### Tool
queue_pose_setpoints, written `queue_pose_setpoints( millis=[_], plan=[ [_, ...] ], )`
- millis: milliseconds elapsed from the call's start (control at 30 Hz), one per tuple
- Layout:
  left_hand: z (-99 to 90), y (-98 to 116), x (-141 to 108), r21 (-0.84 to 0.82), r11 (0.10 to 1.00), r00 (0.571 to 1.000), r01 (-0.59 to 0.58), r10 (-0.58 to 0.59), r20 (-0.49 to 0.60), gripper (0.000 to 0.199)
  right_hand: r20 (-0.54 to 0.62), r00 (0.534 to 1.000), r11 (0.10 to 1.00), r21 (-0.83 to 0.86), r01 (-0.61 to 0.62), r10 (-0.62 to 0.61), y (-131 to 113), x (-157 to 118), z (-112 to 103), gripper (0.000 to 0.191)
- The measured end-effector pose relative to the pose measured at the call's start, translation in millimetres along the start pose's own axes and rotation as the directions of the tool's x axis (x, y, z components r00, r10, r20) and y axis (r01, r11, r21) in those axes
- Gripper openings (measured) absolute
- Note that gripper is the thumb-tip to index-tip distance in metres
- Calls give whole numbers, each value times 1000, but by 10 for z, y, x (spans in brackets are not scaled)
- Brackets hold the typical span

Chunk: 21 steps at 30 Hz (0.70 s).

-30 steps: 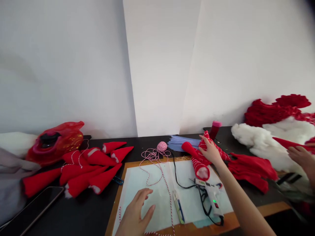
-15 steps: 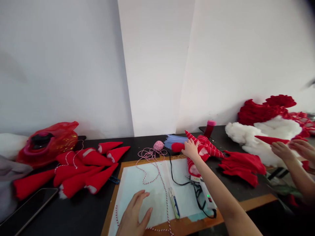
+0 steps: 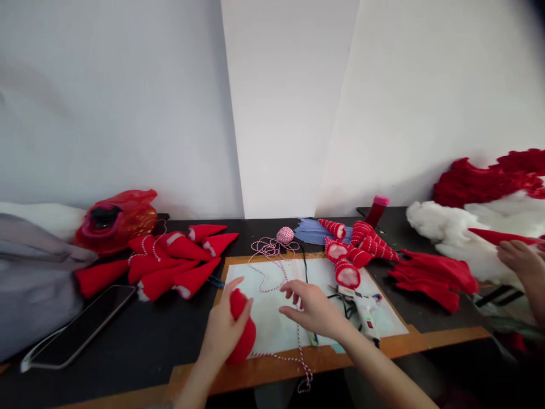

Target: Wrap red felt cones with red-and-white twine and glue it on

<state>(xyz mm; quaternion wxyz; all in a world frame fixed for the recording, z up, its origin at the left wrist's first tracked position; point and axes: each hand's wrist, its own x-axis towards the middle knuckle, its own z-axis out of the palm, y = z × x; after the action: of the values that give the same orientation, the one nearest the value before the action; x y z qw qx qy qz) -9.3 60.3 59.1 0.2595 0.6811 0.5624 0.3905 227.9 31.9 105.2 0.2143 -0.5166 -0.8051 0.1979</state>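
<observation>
In front of me my left hand (image 3: 223,326) is closed round a plain red stuffed felt cone (image 3: 243,341), its rounded lower part showing below the fingers. My right hand (image 3: 313,307) hovers to its right over the pale work sheet (image 3: 272,329), fingers apart and holding nothing. Beneath and beside it runs red-and-white twisted cord (image 3: 276,358), leading back to a cord ball (image 3: 285,235). Partly hidden under my right hand are the thread snips (image 3: 313,339). Right of that hand lies a white glue gun (image 3: 365,316).
Several red stuffed cones (image 3: 179,275) lie at left, near a phone (image 3: 83,326) and a grey cloth (image 3: 34,289). White-striped red cones (image 3: 348,274) sit behind the glue gun. Red fabric pieces (image 3: 438,275) and white stuffing (image 3: 451,230) are at right, where another person's hand (image 3: 522,258) holds a red cone.
My right hand has come back from the striped cones to the middle. My left hand, empty before, now holds a red cone. The view has shifted slightly.
</observation>
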Motion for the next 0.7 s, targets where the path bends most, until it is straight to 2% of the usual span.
queue_pose_setpoints(
  millis=[100, 233, 300, 367, 467, 567, 633, 700],
  plan=[
    [-330, -258, -100, -256, 952, 963, 167, -213, -164, 48, 36, 999, 999, -9, -36, 36, 83, -5, 371, 20],
    [-589, -458, -270, -602, 745, 888, 285, -442, -126, 45, 108, 994, 998, -55, 4, 2, -165, 202, 986, 24],
    [-639, -519, -337, -678, 675, 868, 292, -485, -109, 39, 116, 993, 996, -78, 34, -25, -372, 328, 1221, 27],
    [-658, -576, -389, -699, 659, 865, 278, -489, -116, 33, 90, 995, 995, -91, 51, -42, -534, 414, 1339, 27],
    [-630, -669, -458, -679, 675, 877, 288, -470, -95, 31, -20, 1000, 995, -95, 22, -24, -527, 412, 1254, 22],
    [-521, -773, -530, -592, 731, 894, 340, -447, -38, 39, -218, 972, 987, -111, -120, 94, -157, 213, 908, 20],
    [-421, -834, -574, -516, 778, 905, 359, -425, -12, 49, -369, 903, 950, -132, -284, 218, 218, -45, 622, 20],
    [-327, -858, -605, -472, 804, 904, 361, -425, -34, 58, -524, 784, 874, -141, -465, 333, 621, -384, 379, 27]
  ],
)
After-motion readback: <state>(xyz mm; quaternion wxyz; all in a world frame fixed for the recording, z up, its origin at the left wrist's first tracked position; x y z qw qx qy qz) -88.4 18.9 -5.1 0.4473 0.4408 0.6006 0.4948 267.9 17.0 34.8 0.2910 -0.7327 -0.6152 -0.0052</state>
